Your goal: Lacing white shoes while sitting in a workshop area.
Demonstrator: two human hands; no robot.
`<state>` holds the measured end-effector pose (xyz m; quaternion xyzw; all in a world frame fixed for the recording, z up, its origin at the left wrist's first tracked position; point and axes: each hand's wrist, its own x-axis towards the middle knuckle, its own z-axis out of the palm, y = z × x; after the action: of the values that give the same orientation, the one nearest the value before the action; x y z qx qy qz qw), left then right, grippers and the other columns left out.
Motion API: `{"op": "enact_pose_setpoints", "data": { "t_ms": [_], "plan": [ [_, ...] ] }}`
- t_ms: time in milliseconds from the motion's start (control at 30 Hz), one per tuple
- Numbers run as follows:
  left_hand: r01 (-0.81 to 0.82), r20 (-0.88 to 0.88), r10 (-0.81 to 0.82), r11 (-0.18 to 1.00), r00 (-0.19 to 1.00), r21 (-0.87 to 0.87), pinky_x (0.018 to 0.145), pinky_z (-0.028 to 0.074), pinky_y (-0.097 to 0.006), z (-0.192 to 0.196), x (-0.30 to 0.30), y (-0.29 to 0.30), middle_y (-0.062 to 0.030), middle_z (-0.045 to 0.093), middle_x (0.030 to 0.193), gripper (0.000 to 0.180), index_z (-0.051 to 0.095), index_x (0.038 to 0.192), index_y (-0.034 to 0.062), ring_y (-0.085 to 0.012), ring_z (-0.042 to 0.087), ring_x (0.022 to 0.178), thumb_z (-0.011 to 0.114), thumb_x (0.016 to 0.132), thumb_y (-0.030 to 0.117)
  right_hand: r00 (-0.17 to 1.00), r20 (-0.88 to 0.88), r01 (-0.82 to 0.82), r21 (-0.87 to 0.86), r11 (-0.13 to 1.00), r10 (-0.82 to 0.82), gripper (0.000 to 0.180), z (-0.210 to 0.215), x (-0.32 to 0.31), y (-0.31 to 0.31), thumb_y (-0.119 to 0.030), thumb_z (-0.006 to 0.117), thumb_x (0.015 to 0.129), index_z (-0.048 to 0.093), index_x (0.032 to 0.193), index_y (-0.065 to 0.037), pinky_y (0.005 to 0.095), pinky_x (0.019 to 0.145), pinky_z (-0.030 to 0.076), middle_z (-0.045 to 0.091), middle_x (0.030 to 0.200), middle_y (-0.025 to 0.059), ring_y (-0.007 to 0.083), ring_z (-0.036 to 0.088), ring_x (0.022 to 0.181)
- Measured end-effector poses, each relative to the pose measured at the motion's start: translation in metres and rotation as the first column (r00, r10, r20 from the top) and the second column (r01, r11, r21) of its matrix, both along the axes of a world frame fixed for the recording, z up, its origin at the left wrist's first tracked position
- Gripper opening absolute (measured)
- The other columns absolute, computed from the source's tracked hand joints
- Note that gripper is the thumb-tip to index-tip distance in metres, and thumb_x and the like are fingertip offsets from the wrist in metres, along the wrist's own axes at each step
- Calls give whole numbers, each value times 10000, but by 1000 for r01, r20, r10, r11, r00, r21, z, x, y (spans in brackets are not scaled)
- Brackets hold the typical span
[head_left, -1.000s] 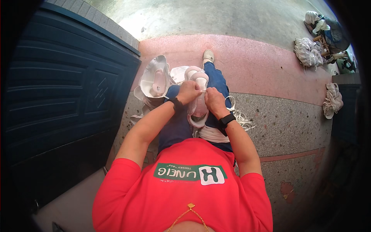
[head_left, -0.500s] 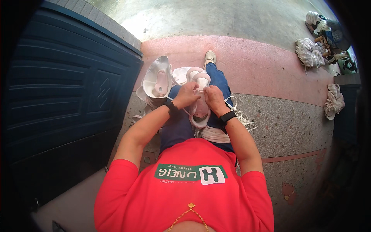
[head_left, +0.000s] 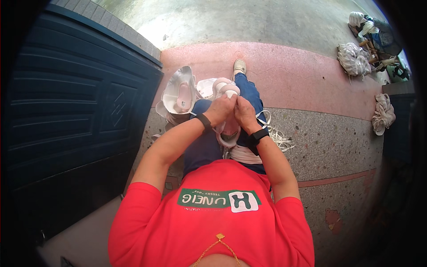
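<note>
Pale pink shoe uppers (head_left: 230, 139) with white tongues lie lengthwise over my lap, partly hidden by my hands. My left hand (head_left: 219, 110) is closed, its fingertips pinching at the upper near its white tongue (head_left: 230, 93). Right beside it, my right hand (head_left: 245, 115) pinches the same spot from the other side, and the fingertips of both hands almost meet. Whether a lace end is between them is too small to tell. A white lace (head_left: 266, 118) loops out past my right hand.
Left of my knees sits an open white bag-like holder (head_left: 171, 91) with a pink insole-shaped piece (head_left: 183, 97) inside. Loose white laces (head_left: 280, 140) hang by my right thigh. A dark blue door (head_left: 84, 102) stands at the left. Pale bundles (head_left: 353, 60) lie at the far right.
My two hands have come closer together at the tongue, and the left has moved slightly right. The view has shifted a little.
</note>
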<state>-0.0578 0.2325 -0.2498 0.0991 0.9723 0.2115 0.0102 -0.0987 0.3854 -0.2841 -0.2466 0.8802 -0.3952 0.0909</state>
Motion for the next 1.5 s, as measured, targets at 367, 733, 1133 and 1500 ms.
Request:
{"op": "enact_pose_setpoints", "data": {
  "t_ms": [367, 733, 1133, 1500],
  "plan": [
    [201, 61, -198, 978, 978, -48, 799, 505, -487, -6, -1, -42, -233, 629, 936, 348, 553, 1165, -33, -416, 621, 918, 571, 818, -22, 988, 2, -151, 43, 988, 151, 316, 13, 3, 19, -132, 635, 858, 637, 1154, -21, 510, 857, 520, 682, 997, 225, 405, 658, 962],
    [-805, -174, 889, 458, 424, 377, 782, 548, -474, 133, 119, -328, -128, 665, 992, 152, 604, 1071, 48, -315, 662, 890, 508, 983, 127, 710, 703, 421, -371, 827, -46, 324, 137, -66, 214, -250, 702, 966, 678, 1203, -29, 251, 586, 461, 573, 765, -18, 65, 516, 633],
    [-308, 270, 718, -82, 641, 948, 631, 466, -285, 212, 180, -469, -50, 603, 851, 141, 595, 1098, 22, -137, 563, 710, 571, 989, 108, 916, 374, 359, -926, -119, -146, 274, 262, -126, 503, -35, 464, 1055, 561, 1294, 57, 377, 1045, 464, 636, 1076, 104, 195, 617, 1034],
    [-518, 558, 197, 689, 806, 506, 662, 489, -290, 28, 39, -81, -74, 718, 876, 273, 714, 1122, 1, -164, 650, 742, 679, 893, 144, 970, -31, -241, -8, 970, 241, 105, 32, -16, 89, -121, 638, 881, 728, 913, -79, 436, 854, 488, 679, 895, 114, 296, 643, 935]
  ]
}}
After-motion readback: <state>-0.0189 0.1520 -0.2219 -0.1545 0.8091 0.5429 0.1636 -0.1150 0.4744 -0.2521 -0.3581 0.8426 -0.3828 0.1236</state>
